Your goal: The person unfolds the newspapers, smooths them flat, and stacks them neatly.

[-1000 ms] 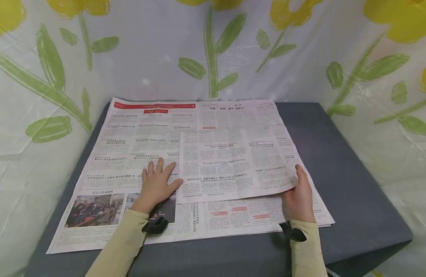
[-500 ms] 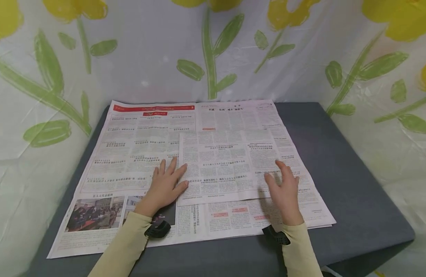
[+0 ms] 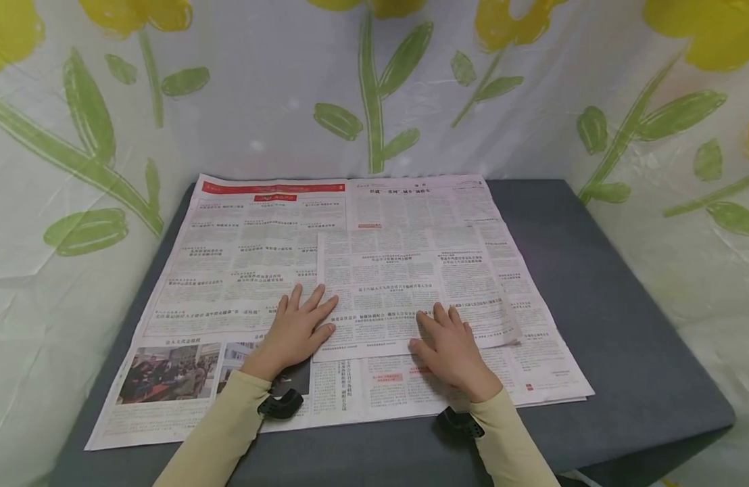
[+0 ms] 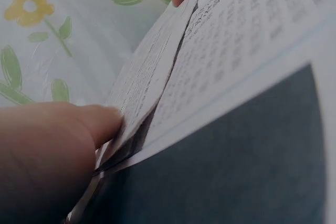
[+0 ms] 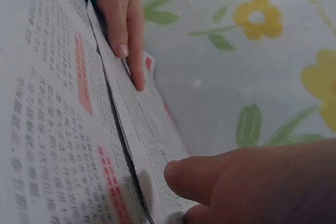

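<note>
A smaller folded newspaper piece [image 3: 399, 277] lies over the right half of a large spread newspaper [image 3: 228, 237]. My left hand [image 3: 295, 331] rests at its left edge, fingers spread and thumb on the lower left corner. In the left wrist view the left thumb [image 4: 102, 121] touches the paper near its raised edge. My right hand [image 3: 453, 352] is spread at the front edge of the smaller piece, fingertips on the print. The right wrist view shows the right thumb [image 5: 184, 177] close over that piece, with the left hand [image 5: 121, 19] on the paper beyond.
The newspapers lie on a table with a dark grey cloth [image 3: 612, 325], which shows along the right side and front. A white curtain [image 3: 259, 101] printed with yellow flowers and green leaves hangs behind and on both sides.
My right hand has let go of the smaller piece's right corner, and moved left to its front edge. That corner has dropped flat. My left hand has shifted slightly right onto the piece.
</note>
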### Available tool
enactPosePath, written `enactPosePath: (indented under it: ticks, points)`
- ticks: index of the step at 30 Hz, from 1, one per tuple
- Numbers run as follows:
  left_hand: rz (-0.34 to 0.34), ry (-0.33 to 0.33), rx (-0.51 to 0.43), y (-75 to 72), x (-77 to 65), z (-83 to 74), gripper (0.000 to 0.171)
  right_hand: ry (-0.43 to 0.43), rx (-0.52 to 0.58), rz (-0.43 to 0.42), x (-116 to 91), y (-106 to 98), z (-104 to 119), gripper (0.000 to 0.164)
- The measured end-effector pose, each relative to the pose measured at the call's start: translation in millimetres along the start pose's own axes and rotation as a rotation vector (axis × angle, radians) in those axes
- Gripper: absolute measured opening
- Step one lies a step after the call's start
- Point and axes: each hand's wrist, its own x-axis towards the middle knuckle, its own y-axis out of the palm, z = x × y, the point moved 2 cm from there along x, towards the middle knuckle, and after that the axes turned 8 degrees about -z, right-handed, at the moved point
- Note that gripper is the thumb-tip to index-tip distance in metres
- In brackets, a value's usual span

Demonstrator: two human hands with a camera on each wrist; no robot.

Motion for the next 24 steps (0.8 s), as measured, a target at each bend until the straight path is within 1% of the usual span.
enactPosePath:
  ticks: [2, 6, 9, 13, 16, 19, 21, 24]
  points:
    - [-0.007, 0.001, 0.018, -1.8, 0.2, 0.3, 0.052, -0.006, -0.030, 0.019, 1.3, -0.6, 1.4, 0.060]
    - [-0.008, -0.007, 0.040, -6.9, -0.7, -1.8, 0.049, -0.067, -0.116, 0.040, 8.5, -5.5, 4.3, 0.057]
    - [-0.003, -0.002, 0.061, -11.5, -3.9, -6.5, 0.047, -0.110, -0.194, 0.070, 17.6, -9.2, 5.3, 0.054]
    - [0.019, 0.029, 0.108, -15.2, -12.0, -17.0, 0.046, -0.127, -0.259, 0.118, 34.4, -11.6, 3.7, 0.053]
    - [0.039, 0.060, 0.114, -14.7, -19.1, -28.3, 0.046, -0.125, -0.288, 0.133, 52.2, -12.6, 1.7, 0.053]
    - [0.062, 0.103, 0.085, -10.8, -24.3, -43.6, 0.044, -0.106, -0.302, 0.146, 71.5, -12.7, 0.0, 0.056]
    - [0.086, 0.141, 0.066, -6.3, -25.5, -55.9, 0.044, -0.094, -0.308, 0.156, 83.7, -12.0, -0.5, 0.060]
    - [0.123, 0.193, 0.048, 2.8, -23.1, -73.7, 0.046, -0.068, -0.294, 0.172, 98.6, -11.1, 0.4, 0.065]
